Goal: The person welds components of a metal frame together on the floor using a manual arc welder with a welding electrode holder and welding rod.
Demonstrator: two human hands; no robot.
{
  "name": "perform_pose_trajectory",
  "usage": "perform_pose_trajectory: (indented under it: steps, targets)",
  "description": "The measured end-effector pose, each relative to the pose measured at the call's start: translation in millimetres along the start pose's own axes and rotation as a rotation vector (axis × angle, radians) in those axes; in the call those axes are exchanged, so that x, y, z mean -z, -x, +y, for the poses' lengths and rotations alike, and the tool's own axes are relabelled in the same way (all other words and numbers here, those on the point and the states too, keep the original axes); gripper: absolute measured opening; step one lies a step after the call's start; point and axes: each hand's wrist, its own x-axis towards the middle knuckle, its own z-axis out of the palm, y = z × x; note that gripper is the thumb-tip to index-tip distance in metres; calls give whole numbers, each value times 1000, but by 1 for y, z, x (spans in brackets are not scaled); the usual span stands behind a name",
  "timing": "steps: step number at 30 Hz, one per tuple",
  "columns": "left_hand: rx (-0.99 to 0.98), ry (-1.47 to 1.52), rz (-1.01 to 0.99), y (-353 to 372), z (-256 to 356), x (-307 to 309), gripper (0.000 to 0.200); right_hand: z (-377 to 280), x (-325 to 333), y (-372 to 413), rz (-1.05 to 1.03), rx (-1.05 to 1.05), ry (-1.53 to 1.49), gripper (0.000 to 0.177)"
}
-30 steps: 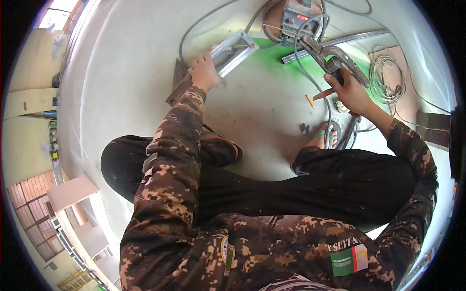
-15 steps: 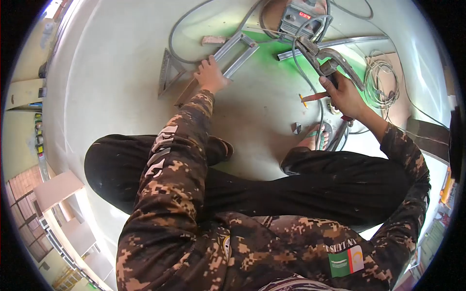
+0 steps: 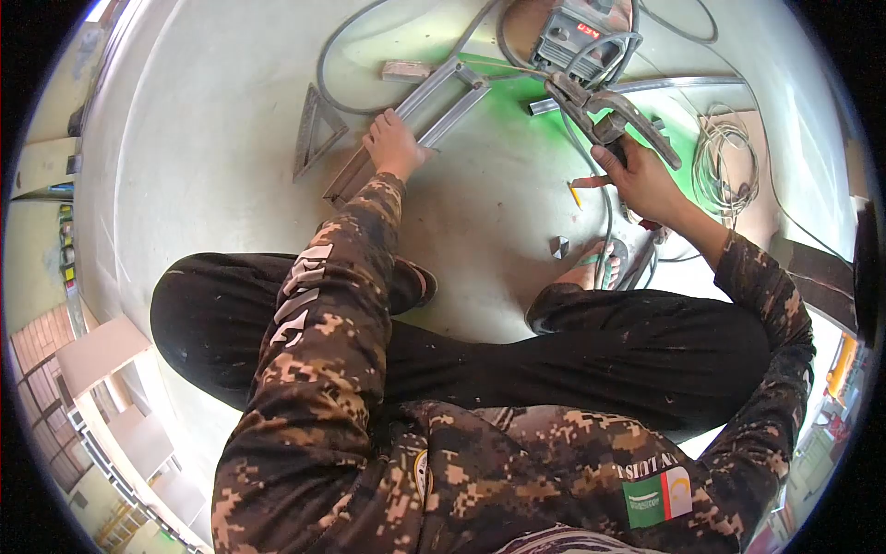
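My left hand (image 3: 394, 148) is closed round one long bar of a narrow rectangular metal frame (image 3: 449, 118) lying on the floor. In my right hand (image 3: 644, 185) is a welding electrode holder (image 3: 598, 113), its jaws pointing up and left. A thin welding rod (image 3: 506, 65) runs from the jaws toward the frame's far corner and overlaps that area in this view. The right index finger sticks out to the left, while the thumb and other fingers grip the handle. A triangular square (image 3: 318, 134) lies just left of the frame.
Beyond the holder stands a welding machine (image 3: 580, 42) with a lit red display and looped cables. A metal tube (image 3: 683, 83) lies beside it. Coiled wire (image 3: 724, 162) rests on a board at right. A yellow pencil (image 3: 574, 194) and a small block (image 3: 406, 70) are on the floor.
The electrode holder in my right hand has shifted slightly left, with the rod moving along. My left hand keeps its hold on the frame. The whole view has shifted a little.
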Motion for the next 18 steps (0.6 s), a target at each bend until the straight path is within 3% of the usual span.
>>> perform_pose_trajectory:
  steps: [18]
  targets:
    - [34, 11, 60, 4, 9, 3, 100, 7, -1, -7, 12, 31, 103, 45]
